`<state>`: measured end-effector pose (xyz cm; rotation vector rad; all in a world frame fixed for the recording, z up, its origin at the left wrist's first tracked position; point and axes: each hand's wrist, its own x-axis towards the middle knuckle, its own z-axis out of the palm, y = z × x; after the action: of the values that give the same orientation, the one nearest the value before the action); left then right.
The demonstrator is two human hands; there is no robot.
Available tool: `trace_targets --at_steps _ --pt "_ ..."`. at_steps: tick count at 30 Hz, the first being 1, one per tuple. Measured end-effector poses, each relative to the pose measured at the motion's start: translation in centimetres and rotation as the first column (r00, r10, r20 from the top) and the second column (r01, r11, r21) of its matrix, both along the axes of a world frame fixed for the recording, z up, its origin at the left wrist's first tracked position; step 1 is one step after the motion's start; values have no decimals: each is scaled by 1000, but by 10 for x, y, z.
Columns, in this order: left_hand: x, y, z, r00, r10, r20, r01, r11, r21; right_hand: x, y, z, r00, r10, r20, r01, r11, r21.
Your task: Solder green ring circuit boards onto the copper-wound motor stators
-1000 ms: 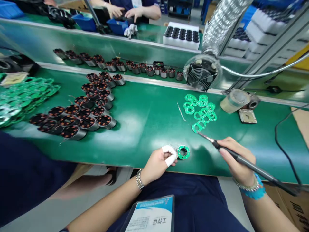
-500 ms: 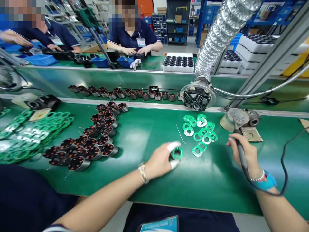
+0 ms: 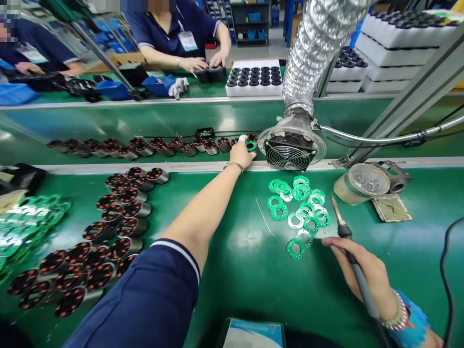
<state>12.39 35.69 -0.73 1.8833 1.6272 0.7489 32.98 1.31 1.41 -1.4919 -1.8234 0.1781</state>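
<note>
Stretched far forward, my left hand [image 3: 241, 155] reaches the row of stators behind the bench's rail. Its fingers, with white covers on the tips, are closed around a motor stator topped by a green ring-shaped circuit board [image 3: 251, 145]. My right hand [image 3: 369, 270] grips a soldering iron [image 3: 357, 275] by its dark handle, the tip pointing up and away from me. Left of the iron, several loose green ring boards [image 3: 295, 248] lie scattered and overlapping. A thin piece of solder wire [image 3: 265, 216] rests beside them.
Copper-wound stators [image 3: 126, 226] stand grouped at left, near a pile of green board panels [image 3: 32, 227]. A fume fan [image 3: 289, 153] hangs on a foil duct. At right are a round pot [image 3: 358, 183] and a sponge tray [image 3: 392, 209]. Co-workers sit opposite.
My left hand has carried the stator with its green board from the bench middle forward to the back row. My right hand has drawn the soldering iron back from the pot. The view has shifted.
</note>
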Motion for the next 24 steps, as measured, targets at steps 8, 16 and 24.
trace_targets --at_steps 8,16,24 --pt "-60 -63 24 954 -46 -295 108 974 198 -33 3 -15 941 312 128 -285 938 -197" --pt "-174 -223 47 859 76 -506 76 959 275 -39 6 -37 943 301 142 -296 954 -53" --pt "-238 -288 31 696 387 -604 -247 920 305 -27 -5 -43 926 342 160 -321 937 -139"
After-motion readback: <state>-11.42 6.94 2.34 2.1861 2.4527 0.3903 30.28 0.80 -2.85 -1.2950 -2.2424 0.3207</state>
